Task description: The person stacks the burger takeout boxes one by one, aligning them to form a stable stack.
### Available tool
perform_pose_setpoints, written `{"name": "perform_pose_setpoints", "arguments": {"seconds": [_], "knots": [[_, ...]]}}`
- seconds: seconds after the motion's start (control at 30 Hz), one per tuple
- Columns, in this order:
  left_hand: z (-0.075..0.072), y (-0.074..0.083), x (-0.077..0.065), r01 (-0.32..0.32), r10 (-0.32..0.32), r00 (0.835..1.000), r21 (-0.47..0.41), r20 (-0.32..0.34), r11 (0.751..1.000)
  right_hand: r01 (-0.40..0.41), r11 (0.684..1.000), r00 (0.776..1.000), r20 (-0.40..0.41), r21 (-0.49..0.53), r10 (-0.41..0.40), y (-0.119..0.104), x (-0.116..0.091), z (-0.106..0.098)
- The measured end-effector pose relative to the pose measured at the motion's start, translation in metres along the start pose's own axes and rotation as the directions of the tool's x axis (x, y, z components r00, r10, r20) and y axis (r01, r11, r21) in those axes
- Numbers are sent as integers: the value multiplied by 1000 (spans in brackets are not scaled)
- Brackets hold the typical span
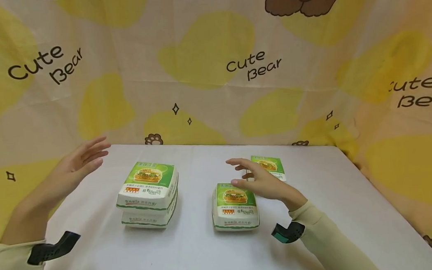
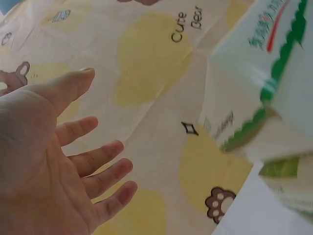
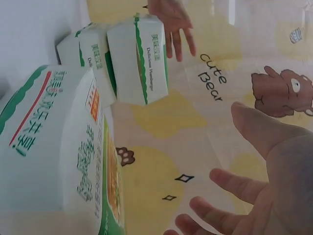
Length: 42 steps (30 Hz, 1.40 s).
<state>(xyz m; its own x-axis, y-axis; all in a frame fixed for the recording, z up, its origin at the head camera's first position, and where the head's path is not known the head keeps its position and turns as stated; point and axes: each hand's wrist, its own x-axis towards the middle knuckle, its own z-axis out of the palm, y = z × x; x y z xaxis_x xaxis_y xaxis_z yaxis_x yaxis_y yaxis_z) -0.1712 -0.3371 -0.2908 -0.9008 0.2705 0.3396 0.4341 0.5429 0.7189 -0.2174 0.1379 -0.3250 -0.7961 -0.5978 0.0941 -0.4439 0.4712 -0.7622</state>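
Note:
Two burger boxes, white with green trim, are stacked on the left of the table; the upper burger box (image 1: 148, 186) overhangs the lower burger box (image 1: 145, 219) slightly. My left hand (image 1: 85, 157) is raised to the left of this stack, fingers spread and holding nothing. In the left wrist view its palm (image 2: 44, 161) faces the boxes, apart from them. A single burger box (image 1: 235, 210) sits at the middle front. My right hand (image 1: 261, 181) hovers over its right side with fingers extended and nothing in them, partly covering another burger box (image 1: 273, 168) behind.
A white table (image 1: 328, 210) carries the boxes. Behind it and along the right hangs a yellow-patterned cloth (image 1: 207, 115) with "Cute Bear" lettering. Dark wrist devices (image 1: 53, 248) sit on both sleeves.

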Motion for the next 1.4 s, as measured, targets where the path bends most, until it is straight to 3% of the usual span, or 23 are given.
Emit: {"name": "perform_pose_setpoints", "arguments": {"seconds": [0.23, 0.37, 0.47, 0.6, 0.73, 0.8, 0.93, 1.07, 1.3, 1.4], "knots": [[21, 8, 22, -49, 52, 998, -68, 38, 996, -29, 999, 998, 58, -30, 30, 12, -8, -6], [27, 7, 26, -37, 49, 994, -125, 99, 992, -43, 997, 993, 107, -58, 49, 15, -12, -8], [28, 7, 26, 3, 11, 990, -94, 143, 996, -30, 997, 987, 155, -76, 42, 17, -14, -9], [28, 6, 27, 31, -20, 966, -39, 257, 999, -23, 991, 977, 208, -132, 50, 20, -16, -11], [30, 0, 30, -9, 37, 928, -77, 370, 997, -54, 979, 961, 256, -198, 105, 21, -19, -12], [31, -6, 31, -29, 70, 913, -108, 401, 994, -50, 975, 954, 279, -215, 111, 21, -19, -13], [29, -17, 29, -55, 109, 900, -139, 423, 989, -24, 975, 947, 309, -222, 94, 20, -16, -13], [24, -21, 26, -52, 101, 898, -125, 428, 991, -26, 976, 941, 324, -215, 97, 19, -13, -13], [15, -15, 21, 18, -21, 911, 11, 413, 1000, -46, 978, 931, 347, -202, 116, 21, -11, -10], [13, -14, 20, 21, -27, 914, 19, 405, 1000, -46, 978, 929, 350, -205, 117, 24, -11, -11]]}}
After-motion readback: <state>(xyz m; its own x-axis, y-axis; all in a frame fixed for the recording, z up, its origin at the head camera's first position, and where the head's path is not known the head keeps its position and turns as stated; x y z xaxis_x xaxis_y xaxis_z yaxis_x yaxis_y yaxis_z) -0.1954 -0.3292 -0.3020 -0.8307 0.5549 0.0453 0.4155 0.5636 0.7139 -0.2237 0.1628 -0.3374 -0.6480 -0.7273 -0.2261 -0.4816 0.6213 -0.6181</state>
